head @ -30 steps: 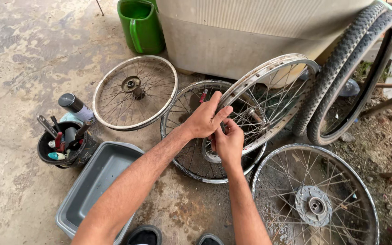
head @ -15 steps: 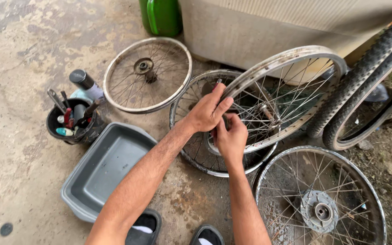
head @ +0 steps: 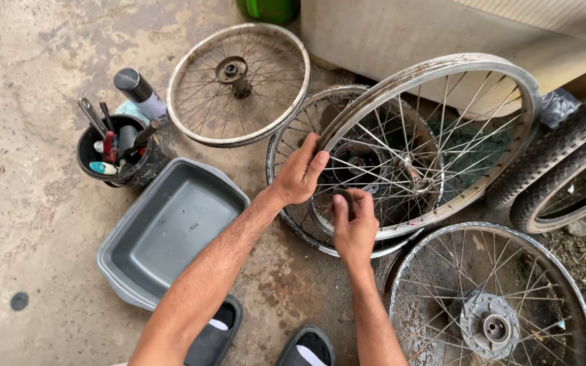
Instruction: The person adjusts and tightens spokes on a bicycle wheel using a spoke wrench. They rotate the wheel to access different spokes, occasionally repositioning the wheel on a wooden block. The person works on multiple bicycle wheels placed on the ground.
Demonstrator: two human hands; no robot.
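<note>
My left hand (head: pixel 298 175) grips the left edge of a large silver spoked wheel (head: pixel 442 65), which leans tilted against a pale wall. Its fingers curl over the rim where it crosses a darker wheel (head: pixel 281 203) lying flat beneath. My right hand (head: pixel 354 227) is just below and to the right, with thumb and fingers pinched on a small dark piece at the lower rim and spokes. What that piece is cannot be made out.
A smaller wheel (head: pixel 174 95) lies flat behind. Another hubbed wheel (head: pixel 490 327) lies front right, and two black tyres (head: pixel 564 152) lean at the right. A grey tub (head: pixel 171 234), a black pot of tools (head: pixel 113 163) and a spray can (head: pixel 140 91) sit left. My sandals (head: pixel 306 347) are below.
My left hand has slid from the spokes to the leaning wheel's left rim. My right hand has dropped slightly lower. The view has moved closer and tilted down.
</note>
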